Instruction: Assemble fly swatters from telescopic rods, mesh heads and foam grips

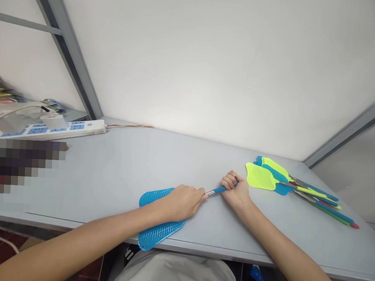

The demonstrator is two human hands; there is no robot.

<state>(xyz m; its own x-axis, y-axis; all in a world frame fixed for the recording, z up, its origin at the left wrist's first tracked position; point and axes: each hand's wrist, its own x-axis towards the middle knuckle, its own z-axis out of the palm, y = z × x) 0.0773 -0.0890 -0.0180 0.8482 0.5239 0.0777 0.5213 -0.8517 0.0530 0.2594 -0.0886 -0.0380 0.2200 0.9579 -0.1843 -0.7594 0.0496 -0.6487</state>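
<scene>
Both my hands grip one blue fly swatter (160, 235) above the grey table. My left hand (186, 201) is closed around its metal shaft near the paddle, and my forearm hides the middle of that paddle. My right hand (235, 189) wraps round the blue handle at the other end. A short piece of bare silver shaft shows between the hands. To the right of my right hand lies a pile of fly swatters (261, 178) with yellow-green and blue heads, their handles pointing right.
A white power strip (97, 127) with plugs lies at the back left, with thin coloured wires (128, 125) beside it. A white wall (194, 65) rises behind the table (116, 170). Grey metal posts (75, 55) stand at both sides. A blurred patch covers the left edge.
</scene>
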